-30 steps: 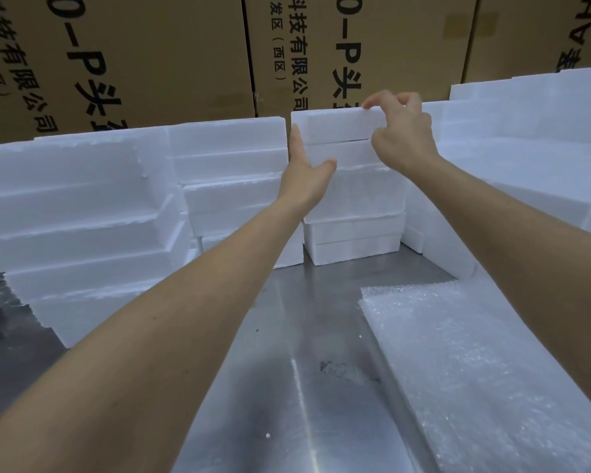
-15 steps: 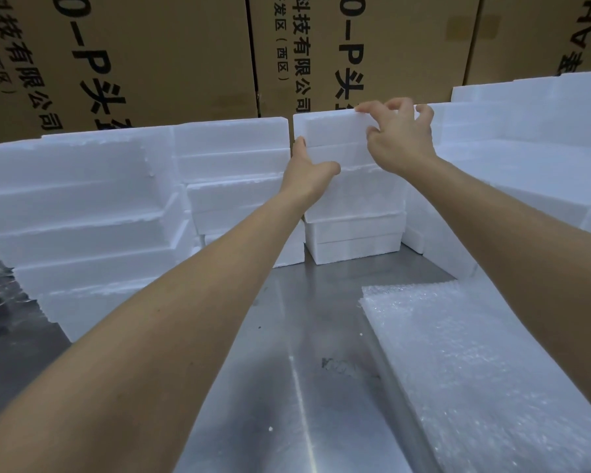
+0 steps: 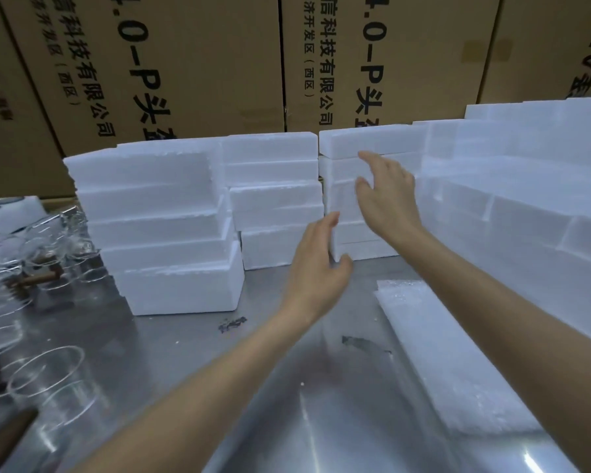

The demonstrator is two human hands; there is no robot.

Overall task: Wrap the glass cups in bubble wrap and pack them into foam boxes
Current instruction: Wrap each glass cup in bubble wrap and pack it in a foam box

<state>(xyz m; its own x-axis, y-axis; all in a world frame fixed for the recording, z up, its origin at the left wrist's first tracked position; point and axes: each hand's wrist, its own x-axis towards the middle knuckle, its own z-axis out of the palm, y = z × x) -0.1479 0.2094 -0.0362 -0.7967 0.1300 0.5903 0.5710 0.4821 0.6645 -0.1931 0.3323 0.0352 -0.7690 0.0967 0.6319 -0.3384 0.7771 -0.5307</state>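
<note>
White foam boxes stand in stacks along the back of the steel table; the middle stack [image 3: 372, 141] is the one my hands hover in front of. My right hand [image 3: 384, 192] is open, fingers spread, just in front of that stack's upper boxes and holding nothing. My left hand [image 3: 318, 264] is open too, lower down near the stack's left bottom corner, fingers apart. Several clear glass cups [image 3: 45, 377] sit at the left edge of the table. A pile of bubble wrap sheets [image 3: 434, 349] lies at the right.
A taller foam stack [image 3: 161, 230] stands at the left, another [image 3: 273, 199] beside it, and more foam [image 3: 512, 206] fills the right. Printed cardboard cartons [image 3: 191, 63] form a wall behind. The steel table [image 3: 239, 387] lies bare between my arms.
Both hands have let go of the top foam box and drawn back and down from the stack. The view has swung left, bringing the glass cups into sight.
</note>
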